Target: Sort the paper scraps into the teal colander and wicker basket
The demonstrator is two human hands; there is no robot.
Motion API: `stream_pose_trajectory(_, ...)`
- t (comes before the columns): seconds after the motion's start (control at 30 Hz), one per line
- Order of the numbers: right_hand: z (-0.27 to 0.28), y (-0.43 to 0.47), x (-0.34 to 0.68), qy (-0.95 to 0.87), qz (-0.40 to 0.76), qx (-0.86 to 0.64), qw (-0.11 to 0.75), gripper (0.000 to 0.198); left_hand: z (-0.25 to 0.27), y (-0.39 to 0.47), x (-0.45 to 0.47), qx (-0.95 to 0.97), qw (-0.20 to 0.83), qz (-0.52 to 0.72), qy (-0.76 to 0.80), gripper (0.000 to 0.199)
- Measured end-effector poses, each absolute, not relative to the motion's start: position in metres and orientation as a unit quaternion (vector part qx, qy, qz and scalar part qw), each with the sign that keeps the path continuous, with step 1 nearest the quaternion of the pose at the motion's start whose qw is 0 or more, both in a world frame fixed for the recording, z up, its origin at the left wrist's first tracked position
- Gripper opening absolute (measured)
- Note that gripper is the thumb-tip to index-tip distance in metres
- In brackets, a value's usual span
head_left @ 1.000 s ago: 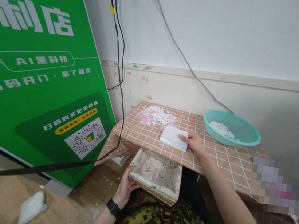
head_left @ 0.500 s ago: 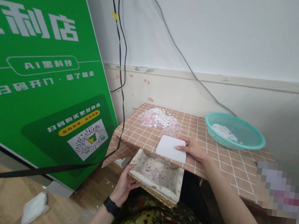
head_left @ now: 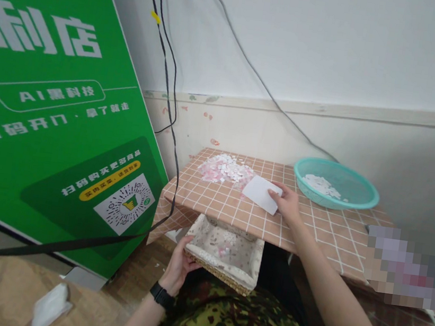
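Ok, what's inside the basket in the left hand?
Inside the basket, held in the left hand, a few small pinkish and white pieces lie on the patterned cloth lining. The lining covers the basket's bottom and inner walls, so anything beneath it can't be seen.

Flat indoor light, soft detail

Wall (head_left: 336, 50) bright up top, greying toward lower right; dark shadow under table (head_left: 323, 238). Wide-angle stretch skews green panel (head_left: 64, 78) at left, large lettering readable. Paper scraps (head_left: 224, 169) smear together. Mosaic patch (head_left: 404, 268) hides detail at right
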State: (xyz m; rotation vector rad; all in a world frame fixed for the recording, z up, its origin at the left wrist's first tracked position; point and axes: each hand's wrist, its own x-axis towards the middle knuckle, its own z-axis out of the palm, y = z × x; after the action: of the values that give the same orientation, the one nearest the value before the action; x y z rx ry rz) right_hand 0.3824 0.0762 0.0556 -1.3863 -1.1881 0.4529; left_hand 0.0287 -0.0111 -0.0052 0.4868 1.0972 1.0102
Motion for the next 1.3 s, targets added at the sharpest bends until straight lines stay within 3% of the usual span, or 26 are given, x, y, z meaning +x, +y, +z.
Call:
stream_pose_trajectory(0.23, 0.06, 0.071, 0.38, -0.536, 0.235, -0.574, 0.573, 0.053, -0.006, -0.008, 0.028, 0.229, 0.713, 0.446, 0.49, 0.034)
stream_pose_trajectory(0.5, 0.066, 0.069, 0.38, -0.532, 0.161, -0.613, 0.561, 0.048, -0.013, -0.011, 0.028, 0.221, 0.715, 0.448, 0.49, 0.035)
stream_pose_trajectory(1.1, 0.072, 0.064, 0.364, -0.578, 0.278, -0.558, 0.526, 0.051, -0.009, -0.007, 0.028, 0.217, 0.703, 0.454, 0.503, 0.032)
stream_pose_trajectory(1.3, 0.076, 0.059, 0.356, -0.606, 0.322, -0.548, 0.478, 0.056, -0.013, -0.004, 0.027, 0.213, 0.71, 0.452, 0.496, 0.032)
